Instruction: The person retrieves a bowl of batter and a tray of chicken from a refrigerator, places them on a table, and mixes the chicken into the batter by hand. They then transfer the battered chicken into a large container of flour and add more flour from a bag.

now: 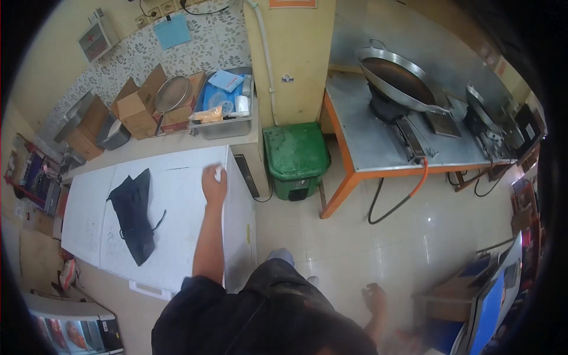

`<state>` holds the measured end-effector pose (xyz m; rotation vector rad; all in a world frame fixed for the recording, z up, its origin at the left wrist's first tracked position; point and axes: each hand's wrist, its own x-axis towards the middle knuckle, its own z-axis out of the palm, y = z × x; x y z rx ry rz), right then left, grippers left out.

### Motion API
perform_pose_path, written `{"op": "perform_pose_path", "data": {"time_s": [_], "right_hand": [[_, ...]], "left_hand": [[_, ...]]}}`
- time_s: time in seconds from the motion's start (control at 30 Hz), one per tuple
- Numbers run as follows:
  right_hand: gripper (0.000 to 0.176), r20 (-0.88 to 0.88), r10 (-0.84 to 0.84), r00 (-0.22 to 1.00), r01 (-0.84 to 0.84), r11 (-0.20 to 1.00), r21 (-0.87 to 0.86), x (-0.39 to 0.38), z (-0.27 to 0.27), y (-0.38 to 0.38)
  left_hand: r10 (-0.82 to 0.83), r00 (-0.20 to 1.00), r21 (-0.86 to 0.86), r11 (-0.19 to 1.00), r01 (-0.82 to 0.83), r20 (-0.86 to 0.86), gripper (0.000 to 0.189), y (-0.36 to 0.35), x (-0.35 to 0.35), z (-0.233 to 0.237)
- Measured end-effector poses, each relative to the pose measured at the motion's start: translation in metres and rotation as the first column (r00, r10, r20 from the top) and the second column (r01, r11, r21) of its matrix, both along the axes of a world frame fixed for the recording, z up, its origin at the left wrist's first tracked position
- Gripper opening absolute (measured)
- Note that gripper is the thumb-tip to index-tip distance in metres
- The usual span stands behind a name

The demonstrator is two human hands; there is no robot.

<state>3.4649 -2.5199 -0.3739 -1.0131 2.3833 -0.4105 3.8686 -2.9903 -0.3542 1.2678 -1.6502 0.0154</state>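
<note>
My left hand (215, 186) is over the right end of a white chest freezer (177, 189), its fingers curled in. A small white patch shows between thumb and fingers; whether it is a held thing or the lid behind, I cannot make out. On the lid, left of that hand, lies a crumpled black cloth with strings (135, 214), perhaps an apron. Low at my right side hangs my right hand (374, 297), its fingers loosely bent and apart with nothing seen in them. Tiled floor lies beneath it.
A green lidded bin (297, 155) stands beyond the freezer. Right of it, a metal-topped table (367, 142) carries a large wok (396, 77) and burners, with a hose hanging down. Cardboard boxes (142, 103) and a steel tub (225, 129) line the counter. Stacked panels (491, 307) lean at lower right.
</note>
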Motion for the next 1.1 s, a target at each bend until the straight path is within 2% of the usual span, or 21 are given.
{"op": "perform_pose_path", "data": {"time_s": [0.03,0.07,0.1,0.17,0.27,0.3,0.37,0.4,0.43,0.5,0.6,0.63,0.67,0.73,0.8,0.83,0.87,0.9,0.93,1.03,1.1], "right_hand": [[0.030,0.004,0.020,1.000,-0.020,1.000,-0.024,-0.003,0.008,-0.026],[0.029,0.010,0.026,1.000,-0.025,0.999,-0.037,-0.007,0.015,-0.053],[0.028,0.017,0.027,0.999,-0.027,0.998,-0.053,-0.010,0.018,-0.083],[0.027,0.017,0.029,0.999,-0.027,0.995,-0.096,-0.009,0.020,-0.136],[0.025,0.037,0.037,0.999,-0.029,0.983,-0.180,0.003,0.027,-0.223],[0.025,0.070,0.043,0.997,-0.028,0.981,-0.194,0.014,0.039,-0.256],[0.026,0.165,0.063,0.984,-0.033,0.983,-0.179,0.032,0.057,-0.323],[0.026,0.159,0.142,0.977,-0.109,0.973,-0.201,0.042,0.063,-0.351],[0.026,0.151,0.223,0.963,-0.186,0.957,-0.224,0.049,0.068,-0.377],[0.025,0.108,0.374,0.921,-0.333,0.900,-0.281,0.062,0.077,-0.423],[0.024,0.003,0.544,0.839,-0.498,0.770,-0.400,0.079,0.092,-0.501],[0.023,-0.010,0.586,0.810,-0.531,0.727,-0.434,0.085,0.100,-0.525],[0.023,-0.024,0.627,0.779,-0.568,0.688,-0.451,0.090,0.109,-0.548],[0.024,-0.058,0.711,0.701,-0.639,0.591,-0.492,0.099,0.124,-0.584],[0.022,-0.092,0.740,0.666,-0.680,0.552,-0.482,0.104,0.130,-0.597],[0.021,-0.119,0.746,0.655,-0.696,0.534,-0.480,0.105,0.131,-0.606],[0.023,-0.086,0.758,0.646,-0.679,0.519,-0.519,0.108,0.128,-0.611],[0.024,-0.050,0.768,0.639,-0.657,0.510,-0.555,0.111,0.124,-0.613],[0.027,-0.018,0.777,0.630,-0.635,0.501,-0.587,0.114,0.122,-0.613],[0.038,0.153,0.756,0.636,-0.390,0.486,-0.782,0.140,0.134,-0.629],[0.045,0.198,0.735,0.649,-0.299,0.486,-0.821,0.152,0.138,-0.651]], "left_hand": [[0.027,0.999,-0.013,1.000,-0.027,-0.034,0.024,-0.031,-0.006,0.018],[0.115,0.993,0.078,0.991,-0.113,-0.017,0.030,-0.063,-0.010,0.034],[0.104,0.993,0.080,0.992,-0.099,-0.060,0.034,-0.106,-0.009,0.039],[0.121,0.993,-0.107,0.987,-0.120,0.006,0.039,-0.207,0.002,0.036],[0.232,0.915,-0.125,0.972,-0.201,0.330,0.041,-0.318,0.003,0.050],[0.344,0.808,-0.105,0.936,-0.337,0.479,0.035,-0.347,-0.003,0.054],[0.270,0.868,0.168,0.915,-0.366,0.416,0.030,-0.445,0.029,0.027],[0.238,0.892,0.311,0.876,-0.368,0.384,0.028,-0.474,0.042,0.008],[0.231,0.954,0.255,0.927,-0.275,0.189,0.026,-0.474,0.038,0.013],[0.148,0.968,0.077,0.988,-0.135,-0.204,0.023,-0.441,0.021,0.071],[0.067,0.991,0.185,0.982,-0.045,-0.115,0.022,-0.397,-0.006,0.107],[0.097,0.989,0.064,0.992,-0.104,0.112,0.020,-0.403,-0.006,0.096],[0.149,0.934,-0.071,0.989,-0.133,0.324,0.018,-0.417,-0.006,0.077],[0.173,0.846,-0.087,0.985,-0.150,0.504,0.015,-0.446,0.012,0.031],[0.080,0.882,0.150,0.974,-0.167,0.464,0.013,-0.477,0.046,-0.003],[0.075,0.967,0.185,0.975,-0.122,0.245,0.013,-0.474,0.042,0.016],[0.061,0.998,0.214,0.975,-0.064,0.017,0.012,-0.452,0.030,0.051],[0.047,0.976,0.237,0.972,0.005,-0.213,0.012,-0.427,0.016,0.082],[-0.010,0.968,0.271,0.959,0.080,-0.252,0.012,-0.403,0.001,0.102],[-0.185,0.916,0.321,0.896,0.306,-0.357,0.009,-0.323,-0.054,0.127],[-0.347,0.793,0.322,0.776,0.542,-0.501,0.010,-0.268,-0.094,0.137]]}}
